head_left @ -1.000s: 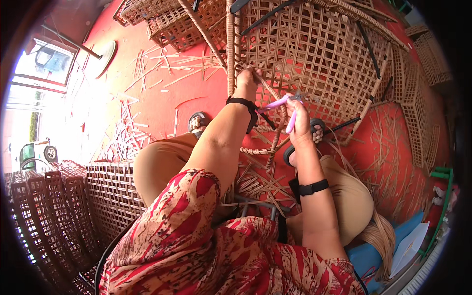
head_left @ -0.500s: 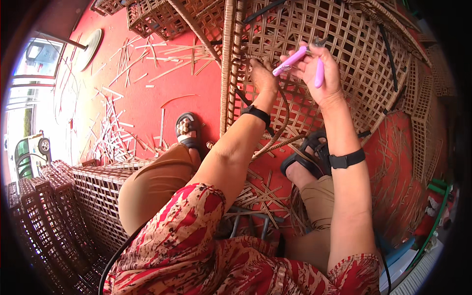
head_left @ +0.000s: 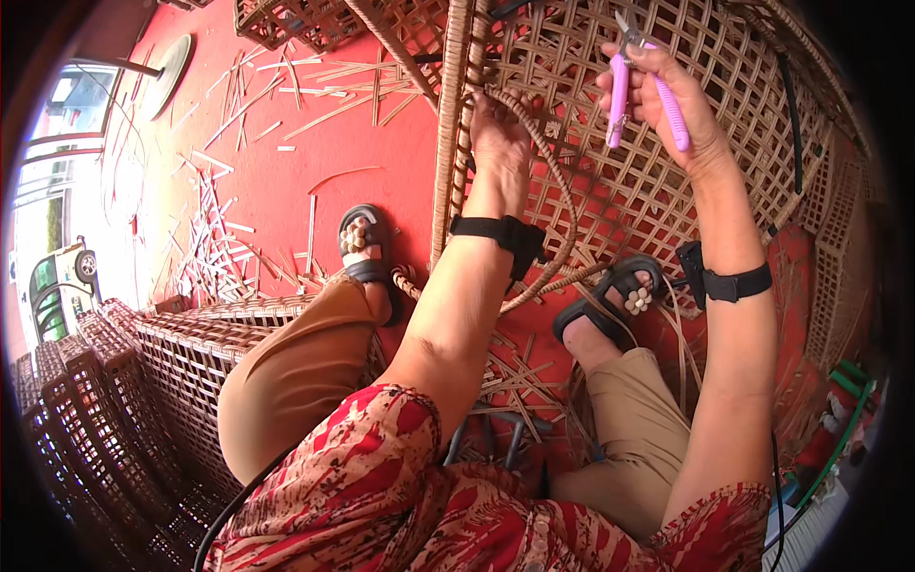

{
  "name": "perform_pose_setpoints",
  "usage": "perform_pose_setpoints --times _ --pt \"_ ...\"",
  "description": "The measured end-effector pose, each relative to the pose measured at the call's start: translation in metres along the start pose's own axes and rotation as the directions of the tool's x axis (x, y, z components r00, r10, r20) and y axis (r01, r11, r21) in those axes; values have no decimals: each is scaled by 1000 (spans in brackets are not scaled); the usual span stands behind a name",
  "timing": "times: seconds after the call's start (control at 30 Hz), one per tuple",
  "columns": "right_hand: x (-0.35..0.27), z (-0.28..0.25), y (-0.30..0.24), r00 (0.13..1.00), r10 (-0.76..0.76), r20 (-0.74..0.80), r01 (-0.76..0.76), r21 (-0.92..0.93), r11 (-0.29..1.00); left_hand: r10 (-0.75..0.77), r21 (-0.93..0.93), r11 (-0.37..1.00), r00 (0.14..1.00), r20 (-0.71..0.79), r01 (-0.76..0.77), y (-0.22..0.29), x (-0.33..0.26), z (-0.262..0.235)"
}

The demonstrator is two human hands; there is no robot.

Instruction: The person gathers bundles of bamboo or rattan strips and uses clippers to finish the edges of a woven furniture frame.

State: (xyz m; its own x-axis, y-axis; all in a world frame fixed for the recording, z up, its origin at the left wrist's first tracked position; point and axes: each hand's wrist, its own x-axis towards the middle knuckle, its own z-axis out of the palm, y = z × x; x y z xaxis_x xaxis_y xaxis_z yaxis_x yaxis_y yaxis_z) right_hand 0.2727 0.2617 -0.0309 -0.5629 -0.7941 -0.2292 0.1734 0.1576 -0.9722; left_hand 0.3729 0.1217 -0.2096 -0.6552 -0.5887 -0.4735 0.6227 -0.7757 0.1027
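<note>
My right hand (head_left: 681,110) grips pruning shears (head_left: 624,81) with pink-purple handles spread apart and metal blades pointing up and away. The shears are held above an openwork brown wicker panel (head_left: 658,191). My left hand (head_left: 500,143) is closed at the panel's thick wrapped edge (head_left: 448,143), its fingertips partly hidden. It holds a braided wicker cord (head_left: 569,191), which arches over the hand and loops down toward the floor. The shears are apart from this cord.
Cut wicker strips (head_left: 214,238) litter the red floor (head_left: 286,181). My sandalled feet are on either side of the cord. Woven brown baskets (head_left: 191,357) stand at lower left, and another woven piece (head_left: 286,29) lies at the top. A round stand base (head_left: 172,76) is far left.
My right hand has moved right and upward with the shears, away from my left hand, and the blades now show. The cord's loop now arches higher around my left hand.
</note>
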Motion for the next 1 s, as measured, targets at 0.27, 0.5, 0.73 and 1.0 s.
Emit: perform_pose_setpoints --times 0.27,0.5,0.73,1.0 --pt "0 7 13 981 190 27 -183 -166 969 -194 -359 915 981 13 186 8 14 -4" --pt "49 13 25 938 317 139 -189 -562 805 -61 -140 989 988 -144 41 7 4 17" --pt "91 51 -12 816 534 220 -83 -870 486 33 -32 999 996 -80 -36 -8 8 4" --pt "145 54 1 508 849 148 -240 -922 305 -50 -169 983 994 93 65 -8 -10 -12"
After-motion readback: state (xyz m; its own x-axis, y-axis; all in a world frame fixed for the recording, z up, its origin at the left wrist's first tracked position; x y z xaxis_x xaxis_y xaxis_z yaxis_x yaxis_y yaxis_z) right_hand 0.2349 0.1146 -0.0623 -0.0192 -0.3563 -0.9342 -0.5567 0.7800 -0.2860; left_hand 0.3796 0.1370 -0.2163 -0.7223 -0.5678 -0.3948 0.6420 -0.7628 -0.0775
